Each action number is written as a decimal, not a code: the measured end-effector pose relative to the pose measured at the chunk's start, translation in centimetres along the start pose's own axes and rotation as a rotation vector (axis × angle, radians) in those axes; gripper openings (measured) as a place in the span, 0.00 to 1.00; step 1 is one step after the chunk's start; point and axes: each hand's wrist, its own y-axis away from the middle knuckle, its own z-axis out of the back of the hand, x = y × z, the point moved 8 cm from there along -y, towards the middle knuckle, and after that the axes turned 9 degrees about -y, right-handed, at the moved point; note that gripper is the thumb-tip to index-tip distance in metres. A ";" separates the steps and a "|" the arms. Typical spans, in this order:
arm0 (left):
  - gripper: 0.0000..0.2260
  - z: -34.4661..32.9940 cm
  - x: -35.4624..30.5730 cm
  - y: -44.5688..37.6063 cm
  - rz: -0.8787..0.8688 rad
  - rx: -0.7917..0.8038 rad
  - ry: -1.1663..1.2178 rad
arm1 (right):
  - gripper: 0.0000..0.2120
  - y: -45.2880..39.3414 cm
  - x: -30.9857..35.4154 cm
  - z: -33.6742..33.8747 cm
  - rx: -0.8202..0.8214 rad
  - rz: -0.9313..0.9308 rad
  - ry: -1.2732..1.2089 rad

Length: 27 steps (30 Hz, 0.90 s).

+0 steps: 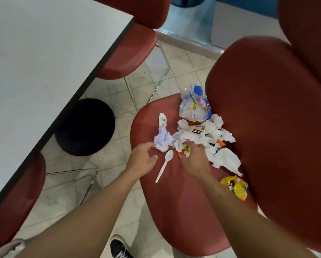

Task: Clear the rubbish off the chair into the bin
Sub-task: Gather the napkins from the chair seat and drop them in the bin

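Observation:
Rubbish lies on the seat of a red chair (174, 205): crumpled white tissues (225, 160), a printed white wrapper (198, 132), a clear plastic bag (194, 106), a white plastic spoon (164, 164), a yellow wrapper (236, 187) and a pale purple-white wad (162, 139). My left hand (143, 161) hovers with fingers apart, its fingertips touching the purple-white wad. My right hand (192, 159) presses into the pile, fingers curled around a small orange and yellow wrapper (185, 148). A black round bin (85, 127) stands on the floor to the left, partly under the table.
A white table (44, 62) with a dark edge fills the left. Other red chairs stand at the far side (133, 53) and near left (16, 198). The chair's red backrest (278, 118) rises on the right. Tiled floor lies between chair and bin; my black shoe (118, 247) is below.

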 end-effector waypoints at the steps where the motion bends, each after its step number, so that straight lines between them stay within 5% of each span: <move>1: 0.18 -1.1 -0.6 -1.5 -0.013 -0.009 -0.029 | 0.26 -1.5 -1.1 0.0 -0.002 -0.005 -0.001; 8: 0.28 -5.9 -3.2 -7.8 -0.019 -0.065 -0.274 | 0.35 -7.7 -4.9 -0.8 -0.001 -0.007 0.229; 15: 0.22 -7.3 -3.1 -9.9 0.025 -0.146 -0.309 | 0.13 -9.9 -5.7 -1.2 -0.044 0.130 0.394; 20: 0.17 -6.1 -2.8 -8.8 0.070 -0.178 -0.258 | 0.29 -9.5 -5.9 -2.0 0.025 0.132 0.565; 25: 0.15 -5.1 -2.0 -8.1 0.087 -0.194 -0.249 | 0.20 -9.8 -5.2 -3.0 -0.010 0.140 0.636; 27: 0.15 -5.1 -1.5 -7.6 0.096 -0.199 -0.241 | 0.28 -9.6 -5.5 -3.7 0.031 0.117 0.662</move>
